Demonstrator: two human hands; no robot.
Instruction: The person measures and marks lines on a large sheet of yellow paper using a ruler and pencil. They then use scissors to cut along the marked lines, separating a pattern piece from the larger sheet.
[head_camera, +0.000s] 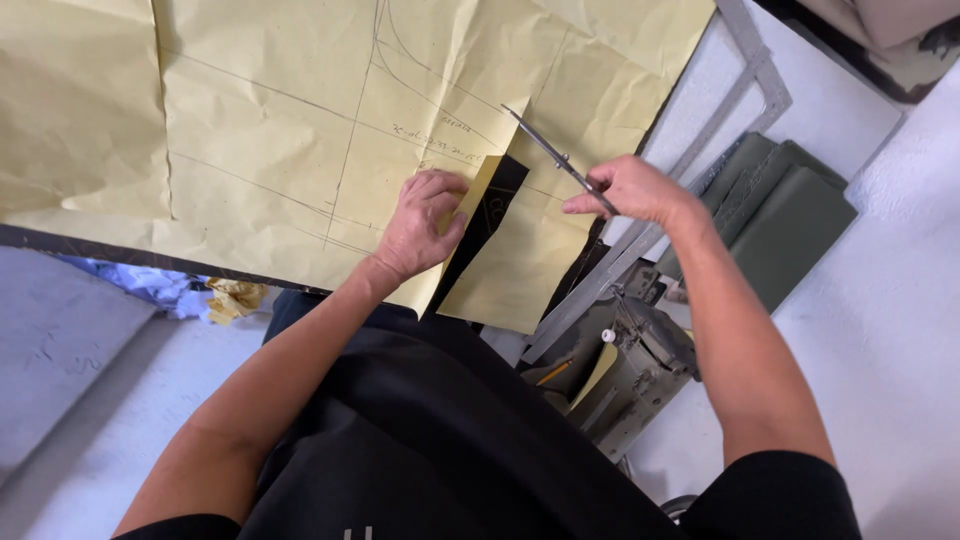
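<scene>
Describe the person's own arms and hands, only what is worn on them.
Both arms are bare from the upper arm down, with short black sleeves ending above the elbows. The left hand and right hand wear no gloves; no rings, watch or bracelet show.

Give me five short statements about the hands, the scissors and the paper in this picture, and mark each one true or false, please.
1. The right hand holds scissors. True.
2. The left hand rests flat on the white floor. False: it presses on the yellow pattern paper beside the cut.
3. The paper carries drawn pencil lines. True.
4. The paper is uncut. False: a slit runs in from its near edge, showing dark fabric underneath.
5. A metal square ruler lies to the right of the paper. True.
</scene>
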